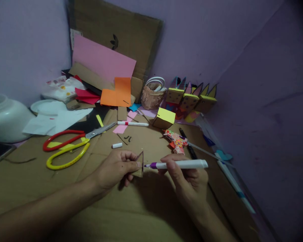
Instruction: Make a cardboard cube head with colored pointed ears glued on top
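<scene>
Your left hand (117, 169) pinches a small, thin piece of brown cardboard (137, 173) between thumb and fingers, raised over the middle of the broad brown cardboard sheet (108, 218) and right in front of you. Held this way, its dark-lined edge stands bare toward your other hand, which suits a tip coming in from the side. Your right hand (188, 178) is closed around a slim white marker with a purple collar (184, 164), gripped near the front and lying almost level; that forward hold probably gives finer control, with the long rear end running free past your knuckles. In this dim light I cannot tell whether the purple tip touches the edge or stops just beside it. The short white plastic cap (117, 145) lies just beyond your left hand, likely kept close for easy reach.

As for room, the widest stretch is on your side, between your forearms. Beyond your right hand, the floral paper-covered shape (176, 141) and the slim black pen (192, 151) sit near your knuckles, so a forward swing has little margin there. To your left, the large scissors with red and yellow handles (88, 137) lie apart from your wrist, blades pointing away from you. The cardboard box with a yellow top (165, 117) bounds the far side
</scene>
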Demonstrator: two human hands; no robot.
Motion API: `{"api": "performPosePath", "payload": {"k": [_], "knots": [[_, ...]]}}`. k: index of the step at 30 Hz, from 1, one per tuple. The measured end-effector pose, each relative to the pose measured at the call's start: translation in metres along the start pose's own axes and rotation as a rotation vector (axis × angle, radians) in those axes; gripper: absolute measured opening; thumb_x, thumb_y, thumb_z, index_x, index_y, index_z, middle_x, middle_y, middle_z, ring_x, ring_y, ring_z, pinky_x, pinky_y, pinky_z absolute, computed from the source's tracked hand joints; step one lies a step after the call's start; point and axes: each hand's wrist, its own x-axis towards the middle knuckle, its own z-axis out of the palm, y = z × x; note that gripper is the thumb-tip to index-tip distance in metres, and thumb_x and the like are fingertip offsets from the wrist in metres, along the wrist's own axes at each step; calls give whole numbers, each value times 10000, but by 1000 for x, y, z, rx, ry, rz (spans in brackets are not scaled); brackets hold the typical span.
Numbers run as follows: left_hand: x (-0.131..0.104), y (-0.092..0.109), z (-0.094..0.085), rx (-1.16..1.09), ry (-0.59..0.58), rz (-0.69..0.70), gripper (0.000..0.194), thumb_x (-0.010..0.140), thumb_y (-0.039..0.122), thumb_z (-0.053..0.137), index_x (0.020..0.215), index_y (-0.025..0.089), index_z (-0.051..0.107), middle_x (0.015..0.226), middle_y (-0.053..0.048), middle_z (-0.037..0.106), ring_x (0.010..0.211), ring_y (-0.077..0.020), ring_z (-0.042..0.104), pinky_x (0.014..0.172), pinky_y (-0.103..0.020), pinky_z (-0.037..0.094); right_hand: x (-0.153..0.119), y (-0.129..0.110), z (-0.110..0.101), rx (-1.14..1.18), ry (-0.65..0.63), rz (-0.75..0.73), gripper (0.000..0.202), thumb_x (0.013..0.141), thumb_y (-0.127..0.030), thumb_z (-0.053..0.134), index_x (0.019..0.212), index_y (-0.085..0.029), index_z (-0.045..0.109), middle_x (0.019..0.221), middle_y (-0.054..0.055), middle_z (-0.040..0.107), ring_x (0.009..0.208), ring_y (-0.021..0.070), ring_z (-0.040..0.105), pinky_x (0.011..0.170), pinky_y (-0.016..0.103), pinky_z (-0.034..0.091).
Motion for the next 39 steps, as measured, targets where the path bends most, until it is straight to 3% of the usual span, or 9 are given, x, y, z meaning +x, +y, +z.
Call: {"api": "performPosePath", "payload": {"k": [13,19,27,33,39], "knots": [[1,3,2,-77,25,35,199,596,306,648,619,154,521,454,65,468,363,-51,416,310,-140,327,-2,-9,2,-35,-123,-30,167,841,-208,553,708,-171,646,550,-8,635,450,100,569,420,190,401],[2,3,0,-23,17,30,191,624,311,629,625,155,518,431,60,483,330,-46,394,298,-137,297,-2,-5,1,-46,-60,-9,167,849,-236,550,735,-177,655,545,0,633,476,124,590,434,202,424],[4,1,0,-31,29,20,211,613,332,636,644,160,518,440,40,520,339,-61,412,301,-149,299,-2,-7,2,-64,-141,-38,168,842,-224,548,721,-170,650,552,-2,644,457,108,585,427,189,420],[3,3,1,-16,30,0,204,621,337,624,644,170,510,392,61,476,304,-63,391,279,-142,254,-1,-6,0,-69,-55,11,206,856,-258,534,711,-171,651,519,8,632,452,132,587,427,216,429],[3,2,1,-35,30,19,200,615,324,635,633,166,514,432,59,488,336,-59,407,300,-143,290,-1,-7,4,-55,-104,-7,185,840,-247,548,711,-166,653,547,11,638,444,117,571,406,199,398]]}}
